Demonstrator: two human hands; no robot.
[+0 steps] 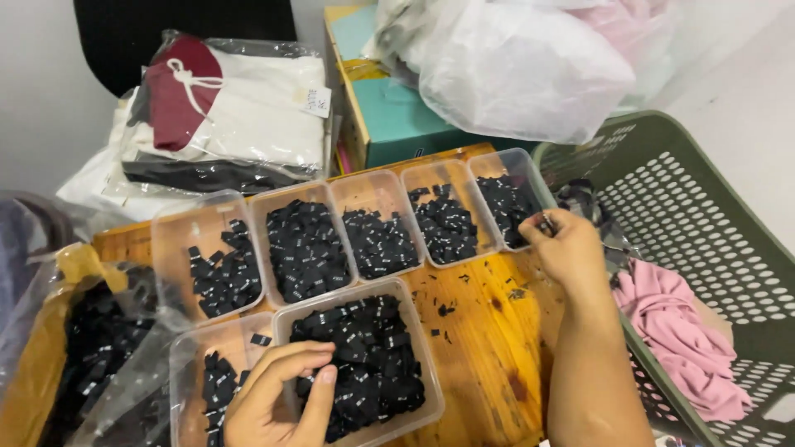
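Seven clear plastic tubs of small black fabric labels (308,248) sit on our wooden table (489,348). Our left hand (277,397) pinches labels from the near tub (418,364), fingers curled closed on them. Our right hand (567,248) grips one label at the far-right tub (530,170), beside a green laundry basket (704,215).

One head-worn view looks steeply down, close over the wooden table (489,331), facing away from the wearer.
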